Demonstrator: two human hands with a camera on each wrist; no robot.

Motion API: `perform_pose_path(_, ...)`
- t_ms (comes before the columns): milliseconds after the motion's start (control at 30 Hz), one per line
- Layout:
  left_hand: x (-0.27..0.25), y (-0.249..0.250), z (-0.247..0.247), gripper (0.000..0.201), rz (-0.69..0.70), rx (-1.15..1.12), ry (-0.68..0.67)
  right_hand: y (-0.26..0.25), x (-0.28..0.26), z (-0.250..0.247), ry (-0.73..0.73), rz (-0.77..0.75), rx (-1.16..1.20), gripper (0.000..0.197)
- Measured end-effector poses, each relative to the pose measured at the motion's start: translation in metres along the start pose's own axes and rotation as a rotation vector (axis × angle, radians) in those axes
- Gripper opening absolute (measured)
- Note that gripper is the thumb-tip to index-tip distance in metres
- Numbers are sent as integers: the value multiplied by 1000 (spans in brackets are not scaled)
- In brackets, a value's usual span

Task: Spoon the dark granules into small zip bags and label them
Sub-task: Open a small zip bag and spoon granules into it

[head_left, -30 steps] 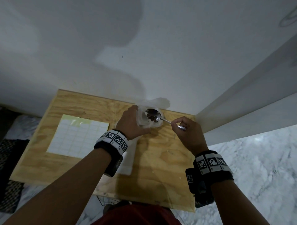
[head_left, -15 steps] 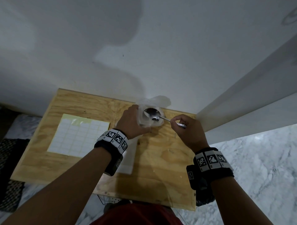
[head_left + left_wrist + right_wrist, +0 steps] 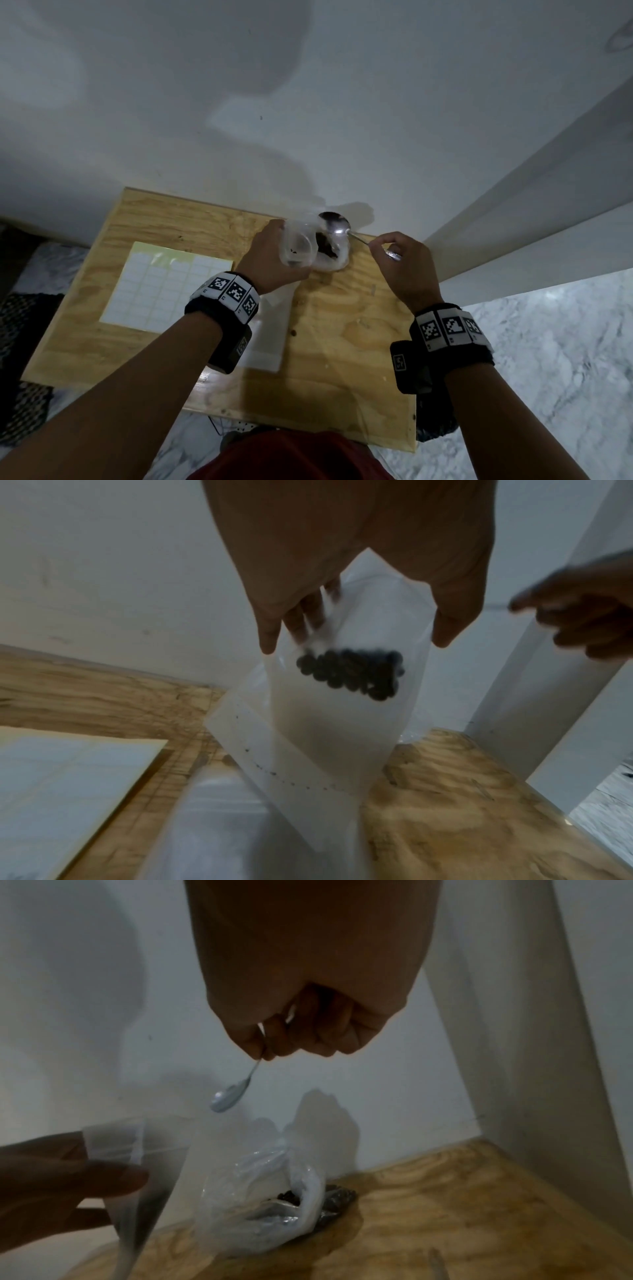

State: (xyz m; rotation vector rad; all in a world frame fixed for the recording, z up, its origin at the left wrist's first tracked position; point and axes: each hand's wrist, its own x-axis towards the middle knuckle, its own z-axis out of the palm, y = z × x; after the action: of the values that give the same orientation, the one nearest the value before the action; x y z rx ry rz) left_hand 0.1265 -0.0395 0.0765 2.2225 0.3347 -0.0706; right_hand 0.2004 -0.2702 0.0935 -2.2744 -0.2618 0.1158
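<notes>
Spoon (image 3: 334,223) pinched by its handle in right hand (image 3: 404,267), bowl looks empty, raised above the crumpled supply bag (image 3: 274,1185) of dark granules on the plywood board (image 3: 342,325). Left hand (image 3: 274,260) grips small zip bag (image 3: 335,696) at its mouth, fingers and thumb holding it open; a clump of dark granules (image 3: 352,673) inside, apparently mid-fall, blurred. Label sheet (image 3: 161,287) lies flat on board's left. More clear bags (image 3: 212,829) lie beneath the held bag.
</notes>
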Motion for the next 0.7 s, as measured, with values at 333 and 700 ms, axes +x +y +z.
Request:
perform_pose_path(333, -12, -13, -25, 75, -27, -145, 82, 7, 10, 44, -299, 288, -155, 17)
perform_pose_path(700, -26, -14, -23, 77, 18, -147, 111, -28, 22, 70, -416, 186, -411, 30)
